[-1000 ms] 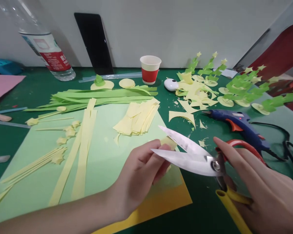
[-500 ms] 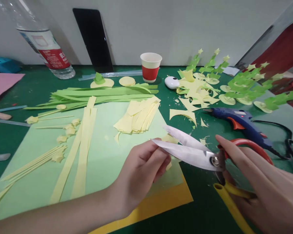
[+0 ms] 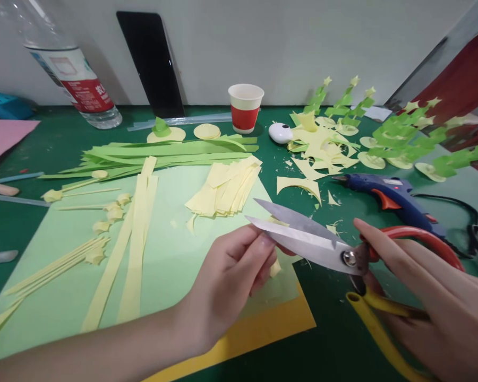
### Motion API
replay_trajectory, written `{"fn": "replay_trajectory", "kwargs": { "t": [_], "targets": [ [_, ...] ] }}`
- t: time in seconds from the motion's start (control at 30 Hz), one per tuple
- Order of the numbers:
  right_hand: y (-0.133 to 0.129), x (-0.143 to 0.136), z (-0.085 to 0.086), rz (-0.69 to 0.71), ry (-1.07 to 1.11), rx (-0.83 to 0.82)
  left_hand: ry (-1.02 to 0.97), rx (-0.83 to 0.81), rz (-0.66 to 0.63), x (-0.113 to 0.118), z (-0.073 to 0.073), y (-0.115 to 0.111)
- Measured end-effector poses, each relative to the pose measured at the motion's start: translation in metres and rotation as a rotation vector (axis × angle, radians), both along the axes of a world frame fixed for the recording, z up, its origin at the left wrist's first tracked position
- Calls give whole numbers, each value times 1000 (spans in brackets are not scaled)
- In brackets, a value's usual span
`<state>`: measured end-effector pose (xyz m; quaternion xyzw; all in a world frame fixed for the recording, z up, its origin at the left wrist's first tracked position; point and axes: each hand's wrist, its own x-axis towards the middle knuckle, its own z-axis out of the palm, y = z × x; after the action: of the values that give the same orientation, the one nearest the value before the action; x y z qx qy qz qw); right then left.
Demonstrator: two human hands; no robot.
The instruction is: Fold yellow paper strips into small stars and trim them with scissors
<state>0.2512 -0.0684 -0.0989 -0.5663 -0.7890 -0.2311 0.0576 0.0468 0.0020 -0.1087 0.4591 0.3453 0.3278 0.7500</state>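
My right hand point(image 3: 430, 302) grips scissors point(image 3: 318, 246) with red and yellow handles, their blades a little apart. The blade tips reach over my left hand point(image 3: 242, 265), which is pinched closed over the pale green sheet point(image 3: 175, 254). A small yellow bit of paper point(image 3: 278, 220) shows by the blades; whether my left fingers hold it, I cannot make out. Just beyond lies a fanned stack of pale yellow paper pieces point(image 3: 225, 188). Left of it are long yellow strips point(image 3: 137, 249) and small folded paper stars point(image 3: 115, 212).
A blue glue gun point(image 3: 390, 196) with a black cord lies at the right. Behind it stand green paper plants point(image 3: 406, 132). Yellow scraps point(image 3: 322, 146), a red-and-white cup point(image 3: 246, 109), green strips point(image 3: 163, 151), a phone point(image 3: 151, 63) and a bottle point(image 3: 75, 79) line the back.
The scissor blades have come closer together, and the handles have spread less or turned slightly as my right hand shifted. My left hand stays in almost the same place.
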Motion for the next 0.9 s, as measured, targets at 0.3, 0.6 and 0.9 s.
{"fn": "replay_trajectory", "kwargs": {
  "t": [0.3,0.6,0.9],
  "targets": [
    [-5,-9,4,-152,-3,-4,76,6,-32,-1,2,-2],
    [22,22,-10,-234,10,-141,124,44,-50,-2,6,-2],
    [29,30,14,-154,19,-225,208,80,-139,-1,13,-7]
  ]
}}
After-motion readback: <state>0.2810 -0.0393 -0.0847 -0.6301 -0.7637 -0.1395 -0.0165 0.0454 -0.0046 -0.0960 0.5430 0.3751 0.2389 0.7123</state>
